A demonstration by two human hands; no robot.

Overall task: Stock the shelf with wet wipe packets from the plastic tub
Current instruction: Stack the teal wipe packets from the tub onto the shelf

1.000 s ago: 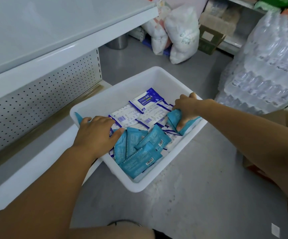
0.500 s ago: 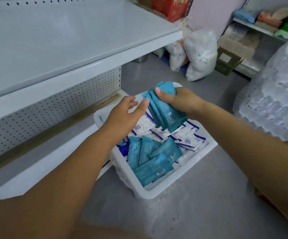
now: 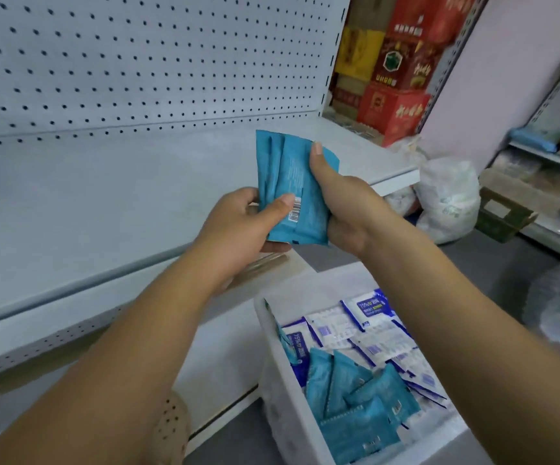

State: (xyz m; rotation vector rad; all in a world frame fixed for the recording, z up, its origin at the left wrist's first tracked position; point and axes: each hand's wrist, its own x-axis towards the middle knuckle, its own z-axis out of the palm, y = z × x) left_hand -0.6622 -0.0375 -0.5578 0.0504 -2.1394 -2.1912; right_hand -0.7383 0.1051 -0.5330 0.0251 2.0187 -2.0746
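Observation:
A small stack of teal wet wipe packets (image 3: pixel 293 182) is upright between both hands, over the front of the white shelf (image 3: pixel 104 203). My left hand (image 3: pixel 241 223) grips its lower left edge, thumb beside the barcode. My right hand (image 3: pixel 342 199) grips the right side, thumb lying up the front. Below on the floor stands the white plastic tub (image 3: pixel 278 394), which holds more teal packets (image 3: pixel 355 407) and white-and-blue packets (image 3: pixel 369 330).
A perforated back panel (image 3: pixel 137 62) rises behind the shelf. Red and yellow cartons (image 3: pixel 392 68) are stacked at the shelf's right end. White plastic bags (image 3: pixel 446 199) and a cardboard box (image 3: pixel 503 213) sit on the grey floor to the right. A lower shelf (image 3: pixel 215 350) lies beside the tub.
Both hands have risen from the tub to shelf height with the teal packets. My left hand, earlier reaching with nothing in it, now grips the stack too.

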